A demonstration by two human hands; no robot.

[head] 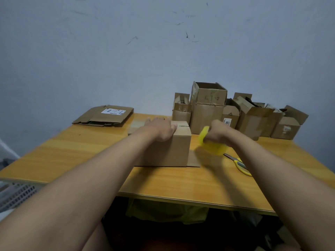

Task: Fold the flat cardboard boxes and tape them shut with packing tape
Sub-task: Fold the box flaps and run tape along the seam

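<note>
A row of folded cardboard boxes point(235, 115) stands along the far right of the wooden table point(90, 160), against the grey wall point(126, 51); the tallest of them, an open-topped box point(208, 105), sits just behind the box in hand. At the far left corner a stack of flat boxes point(105, 115) lies with a white label facing up, partly overhanging the table edge. Yellow-handled scissors point(239, 164) lie on the table to the right, just beside the right forearm and below the tape.

The cardboard box point(168, 147) being worked on rests near the table's middle, with a loose flap lying flat on the table at its right foot. The left hand point(161, 128) lies on the box top, fingers spread and pressing down. The right hand point(216, 132) grips a yellow roll of packing tape point(211, 142), held in the air just right of the box; the roll is blurred, so whether a strip runs from it to the box cannot be told for sure.

The table's near strip and its left half lie bare. The near edge runs diagonally under both forearms, and a white perforated crate point(16, 194) sits below the left edge
</note>
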